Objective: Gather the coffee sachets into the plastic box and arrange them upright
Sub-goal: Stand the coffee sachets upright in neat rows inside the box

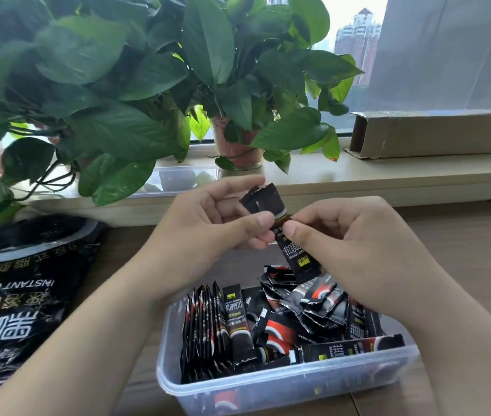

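Note:
A clear plastic box (268, 388) stands on the wooden table near me. Several black coffee sachets (205, 328) stand upright in a row at its left side. Many more sachets (313, 307) lie jumbled across its middle and right. Above the box both hands hold a small bunch of black sachets (295, 253). My left hand (208, 223) pinches the bunch near its top between thumb and fingers. My right hand (358, 247) pinches it from the right, thumb on the front.
A large black instant coffee bag (19, 295) lies open on the table at the left. Potted plants (154, 79) and a clear lid or tray (184, 178) sit on the windowsill behind. A cardboard box (436, 133) lies on the sill at right.

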Demonstrator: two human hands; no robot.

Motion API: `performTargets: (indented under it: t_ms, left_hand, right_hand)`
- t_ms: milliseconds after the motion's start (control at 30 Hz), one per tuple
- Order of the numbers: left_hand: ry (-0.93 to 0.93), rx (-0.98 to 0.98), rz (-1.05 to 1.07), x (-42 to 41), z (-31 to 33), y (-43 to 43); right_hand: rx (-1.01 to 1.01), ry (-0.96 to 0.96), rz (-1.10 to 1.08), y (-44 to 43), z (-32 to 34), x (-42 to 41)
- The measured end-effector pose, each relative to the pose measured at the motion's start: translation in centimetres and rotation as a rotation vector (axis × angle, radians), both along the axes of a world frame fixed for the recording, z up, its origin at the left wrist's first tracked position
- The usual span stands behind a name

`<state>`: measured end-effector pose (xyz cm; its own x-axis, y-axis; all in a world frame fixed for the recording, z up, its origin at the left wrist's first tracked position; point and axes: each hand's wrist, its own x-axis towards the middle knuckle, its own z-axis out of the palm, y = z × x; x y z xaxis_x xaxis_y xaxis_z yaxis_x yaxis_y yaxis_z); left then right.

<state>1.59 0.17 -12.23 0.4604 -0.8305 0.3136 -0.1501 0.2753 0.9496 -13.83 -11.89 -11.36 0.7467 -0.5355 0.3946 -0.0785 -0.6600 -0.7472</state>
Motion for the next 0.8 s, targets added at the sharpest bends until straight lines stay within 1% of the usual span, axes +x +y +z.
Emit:
performTargets:
  t_ms: [67,133,200,300,433,567,633,700,733,800]
  left_hand:
    - [0.078,-0.021,-0.083,0.3,0.1,0.2]
    - [0.168,-0.028,-0.185,0.9,0.2,0.4]
    - [0.21,-0.02,-0.262,1.2,0.2,0.6]
    - [0.206,0.006,-0.274,1.2,0.1,0.7]
    - [0.232,0.012,-0.213,1.2,0.1,0.4]
    - [0.217,0.027,-0.115,0.9,0.5,0.4]
    - [0.235,0.052,-0.06,1.0,0.5,0.4]
    - [0.228,0.085,-0.02,1.1,0.5,0.3]
    - [0.219,0.102,-0.005,1.1,0.5,0.2]
    - [0.203,0.122,0.014,1.0,0.4,0.1]
  right_hand:
    - [0.274,-0.054,0.085,0.5,0.6,0.0]
    - [0.547,-0.03,0.189,1.0,0.9,-0.2]
    - [0.663,0.014,0.264,1.4,0.9,-0.2]
    - [0.684,0.058,0.263,2.0,0.8,0.1]
    - [0.589,0.075,0.174,1.8,0.5,0.4]
    - [0.499,-0.002,0.062,2.0,0.4,0.8]
    - [0.299,0.019,-0.047,1.4,0.2,0.5]
    - [0.037,0.107,-0.124,0.4,0.5,-0.5]
    - [-0.075,0.187,-0.113,0.0,0.9,-1.1]
    - [-0.225,0.416,-0.053,-0.6,1.3,-2.5]
